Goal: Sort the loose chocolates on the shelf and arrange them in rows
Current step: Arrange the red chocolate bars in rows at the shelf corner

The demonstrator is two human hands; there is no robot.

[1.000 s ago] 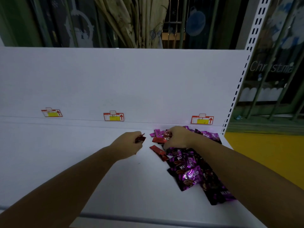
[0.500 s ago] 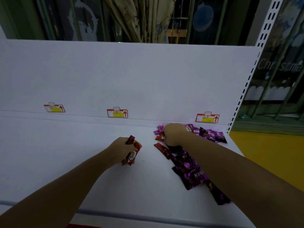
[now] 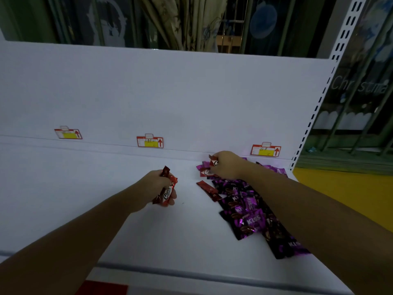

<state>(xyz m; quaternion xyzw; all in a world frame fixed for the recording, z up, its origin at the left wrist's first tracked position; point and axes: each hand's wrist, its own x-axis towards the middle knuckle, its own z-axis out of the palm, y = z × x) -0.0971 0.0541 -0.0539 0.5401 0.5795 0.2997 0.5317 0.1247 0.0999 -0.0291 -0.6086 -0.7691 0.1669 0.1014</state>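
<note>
My left grip (image 3: 153, 188) is clamped on a bunch of red bars (image 3: 168, 191) over the middle of the shelf (image 3: 74, 188). My right grip (image 3: 228, 166) pinches a single red piece (image 3: 213, 161) at the far end of the purple pile (image 3: 248, 211) on the right.

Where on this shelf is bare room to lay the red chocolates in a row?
Bare shelf lies left of the left hand, from the front edge back to the price tags. A narrower gap lies between that hand and the loose red bar. The right end is crowded with purple chocolates under the right hand.
</note>
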